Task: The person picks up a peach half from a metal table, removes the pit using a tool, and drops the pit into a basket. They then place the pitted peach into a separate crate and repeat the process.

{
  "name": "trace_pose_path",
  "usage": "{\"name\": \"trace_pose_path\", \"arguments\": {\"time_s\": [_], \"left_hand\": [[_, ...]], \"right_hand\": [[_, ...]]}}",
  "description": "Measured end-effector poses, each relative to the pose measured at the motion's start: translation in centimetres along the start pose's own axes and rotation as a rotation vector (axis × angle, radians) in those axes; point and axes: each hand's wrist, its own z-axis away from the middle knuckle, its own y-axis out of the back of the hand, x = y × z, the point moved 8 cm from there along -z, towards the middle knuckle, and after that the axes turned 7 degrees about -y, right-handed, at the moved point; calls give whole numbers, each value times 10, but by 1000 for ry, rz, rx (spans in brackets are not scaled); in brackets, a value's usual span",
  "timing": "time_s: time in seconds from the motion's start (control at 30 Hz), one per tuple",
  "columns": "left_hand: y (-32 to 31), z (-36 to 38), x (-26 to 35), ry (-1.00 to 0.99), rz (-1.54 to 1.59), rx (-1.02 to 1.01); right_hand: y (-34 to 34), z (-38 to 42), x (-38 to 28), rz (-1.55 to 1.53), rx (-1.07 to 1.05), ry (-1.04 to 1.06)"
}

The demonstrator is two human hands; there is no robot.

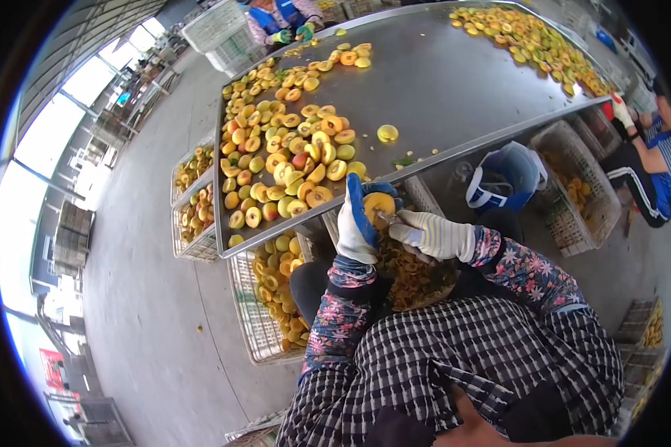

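My left hand (359, 222), in a white glove with a blue palm, holds a halved yellow fruit (379, 205) with its cut face up. My right hand (432, 234), in a whitish knitted glove, is closed around a small tool (389, 219) whose metal end touches the cut face; its handle is hidden in the fingers. Both hands are just off the near edge of the metal table (425, 82). Below them is a container of orange-brown scraps (410, 279). Many halved fruits (294, 153) lie on the table's left part.
Crates of fruit (276, 287) stand beside the table's left and near edges. A blue-and-white bucket (505, 175) and a crate (574, 190) are to the right. One person (283, 18) is across the table; another (660, 160) is at the right.
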Motion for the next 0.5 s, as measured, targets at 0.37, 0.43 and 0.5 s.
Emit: {"name": "trace_pose_path", "arguments": {"time_s": [0.37, 0.43, 0.5], "left_hand": [[33, -28, -34, -50, -146, -22], [15, -21, -9, -325, -459, -140], [30, -31, -18, -462, -612, -220]], "right_hand": [[0, -17, 22, 9, 26, 58], [-6, -17, 24, -66, 9, 42], [-7, -10, 26, -232, -19, -77]]}}
